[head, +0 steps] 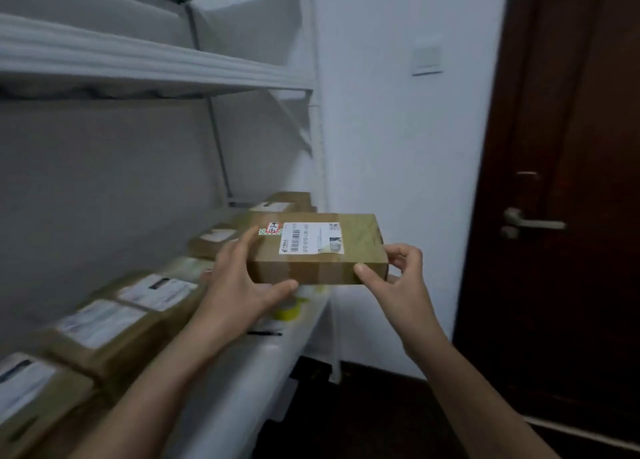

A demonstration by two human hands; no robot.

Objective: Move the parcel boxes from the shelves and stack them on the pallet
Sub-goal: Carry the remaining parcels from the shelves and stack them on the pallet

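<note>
Left hand (239,285) and right hand (398,282) gripped a flat parcel box (311,250) by its ends, fingers (247,238) curled on the cardboard, holding it just above the shelf (242,372) at its right end. More boxes (104,327) lay in a row alongside. A level, two-handed carry looked wisest; no pallet was in view.
</note>
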